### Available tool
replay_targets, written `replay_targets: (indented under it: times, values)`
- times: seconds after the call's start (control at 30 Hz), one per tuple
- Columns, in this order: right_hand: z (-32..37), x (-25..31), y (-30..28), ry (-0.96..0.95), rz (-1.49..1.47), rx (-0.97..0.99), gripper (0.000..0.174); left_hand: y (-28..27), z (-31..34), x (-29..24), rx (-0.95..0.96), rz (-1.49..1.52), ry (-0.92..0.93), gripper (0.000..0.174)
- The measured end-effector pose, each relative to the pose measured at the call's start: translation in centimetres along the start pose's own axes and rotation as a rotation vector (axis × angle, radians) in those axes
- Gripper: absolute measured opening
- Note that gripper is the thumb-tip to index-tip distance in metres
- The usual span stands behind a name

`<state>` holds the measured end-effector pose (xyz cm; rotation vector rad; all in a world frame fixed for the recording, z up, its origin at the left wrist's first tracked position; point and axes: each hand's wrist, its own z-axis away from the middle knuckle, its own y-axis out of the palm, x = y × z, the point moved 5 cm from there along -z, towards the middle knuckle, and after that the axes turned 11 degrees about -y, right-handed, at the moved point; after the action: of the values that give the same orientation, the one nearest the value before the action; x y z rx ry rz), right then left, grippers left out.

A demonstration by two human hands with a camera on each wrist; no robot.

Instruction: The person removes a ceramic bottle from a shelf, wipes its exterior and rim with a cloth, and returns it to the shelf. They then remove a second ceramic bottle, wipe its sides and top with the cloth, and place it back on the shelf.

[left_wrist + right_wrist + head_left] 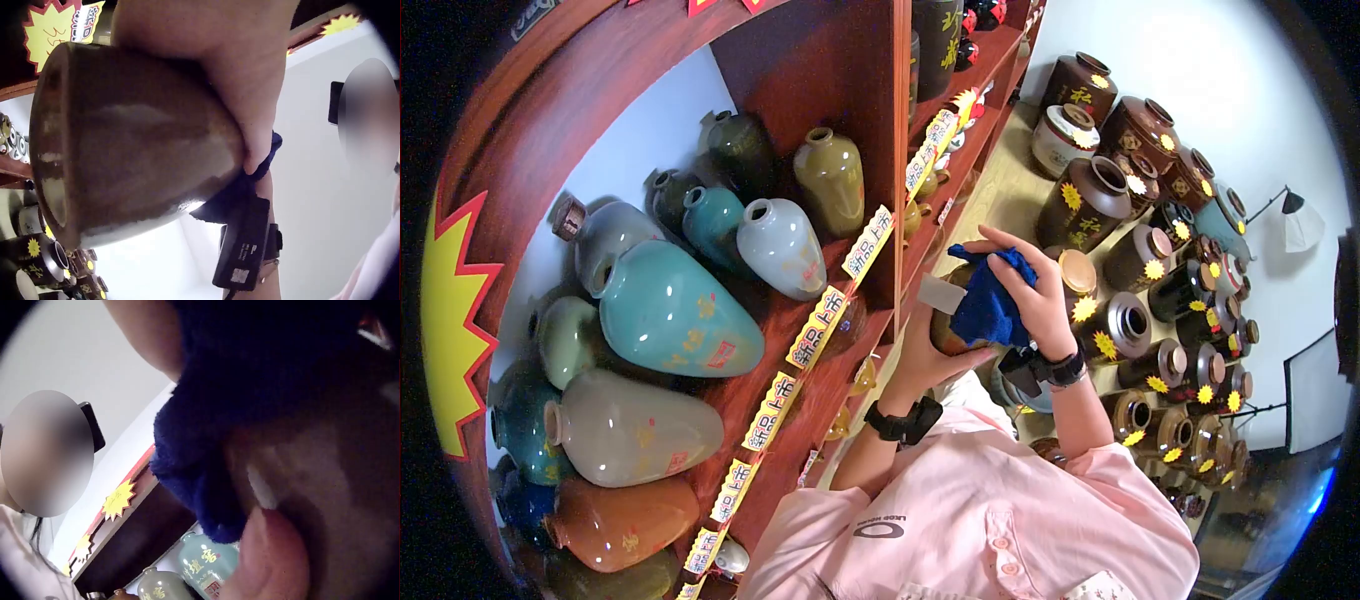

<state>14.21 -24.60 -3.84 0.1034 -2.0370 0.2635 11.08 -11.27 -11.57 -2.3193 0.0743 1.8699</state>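
Observation:
A brown glazed ceramic jar (144, 137) lies tilted in front of the person's chest, its wide round rim facing left in the left wrist view. The left hand (940, 358) grips the jar from below, thumb along its side. A dark blue cloth (997, 308) covers part of the jar's surface. Over that cloth lies the right hand (1045, 295), holding it against the jar with fingers bent around it. A white tag (941, 294) shows beside the cloth. In the right wrist view the cloth (194, 469) hides much of the jar, and a fingertip (275, 550) presses near it.
At left, a wooden shelf (800, 390) holds several glazed bottles, including a large turquoise one (680, 310), close to the left arm. Several dark jars with yellow star labels, such as a big brown one (1085, 205), stand at right. A lamp (1300, 222) is by the wall.

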Motion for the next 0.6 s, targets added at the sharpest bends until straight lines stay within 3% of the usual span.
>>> replay_targets:
  times: [0.13,0.37,0.43,0.47,0.5,0.57,0.6]
  values:
    - [0.8,-0.8,0.1,-0.031,-0.094,-0.074,0.042,0.0,0.0,0.2,-0.010,0.010,-0.026,0.081]
    - [2.1,-1.6,0.2,-0.101,-0.201,-0.154,0.051,0.1,0.3,3.6,-0.097,0.029,0.027,0.096]
    - [4.4,-4.7,1.2,0.127,-0.532,-0.218,0.062,0.4,0.2,3.6,-0.139,0.211,0.036,0.099]
    - [5.9,-6.0,1.5,0.188,-0.454,-0.221,0.064,0.4,-0.4,4.4,-0.104,0.260,-0.063,0.099]
    - [7.3,-7.2,1.6,0.248,-0.375,-0.223,0.067,-0.1,-0.4,3.7,-0.164,0.339,-0.029,0.097]
    - [8.5,-8.2,2.5,0.157,-0.436,-0.122,0.070,-0.8,-0.1,0.4,-0.153,0.460,-0.045,0.096]
    - [9.0,-7.8,2.7,0.204,-0.444,-0.127,0.074,-0.7,-0.2,0.1,-0.137,0.460,-0.028,0.096]
